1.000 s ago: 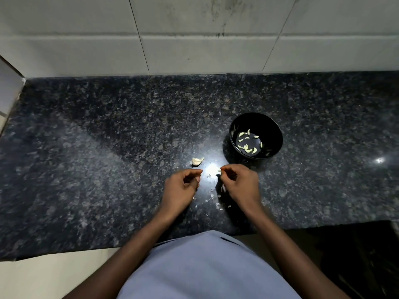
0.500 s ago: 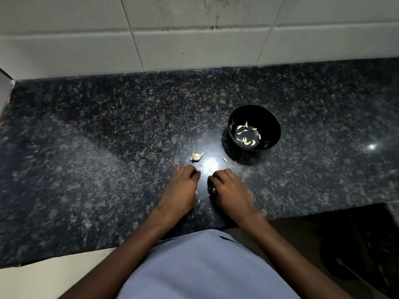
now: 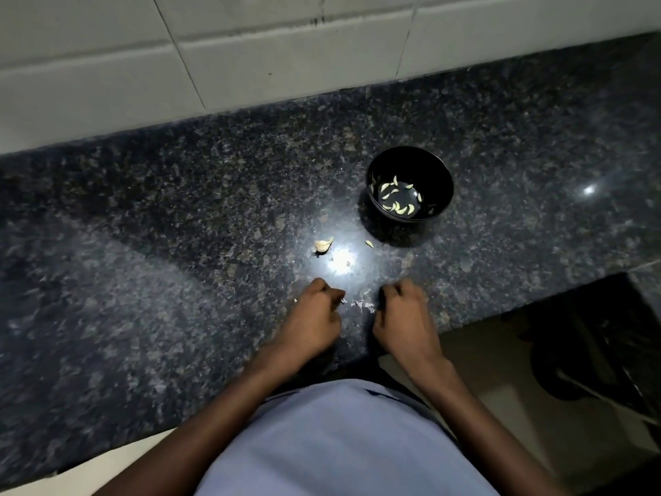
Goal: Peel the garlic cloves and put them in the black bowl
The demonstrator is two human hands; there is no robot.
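The black bowl (image 3: 431, 166) stands on the dark granite counter (image 3: 179, 227) to the right of centre, with several peeled garlic cloves (image 3: 397, 206) in its bottom. An unpeeled garlic clove (image 3: 323, 244) lies left of the bowl, and a small pale clove piece (image 3: 369, 243) lies just in front of it. My left hand (image 3: 314, 320) and right hand (image 3: 404, 316) rest knuckles-up near the counter's front edge, fingers curled under. Nothing shows inside either hand. Scraps of garlic peel (image 3: 362, 304) lie between them, touching the left fingertips.
A white tiled wall (image 3: 250, 66) backs the counter. The counter's front edge steps back at the right, where a dark bag or bin (image 3: 590, 352) sits on the floor below. A bright light reflection (image 3: 339, 263) lies on the granite ahead of my hands.
My hands came down from peeling and moved apart, closer to the front edge. A small clove piece appeared on the counter in front of the bowl. The camera tilted and shifted.
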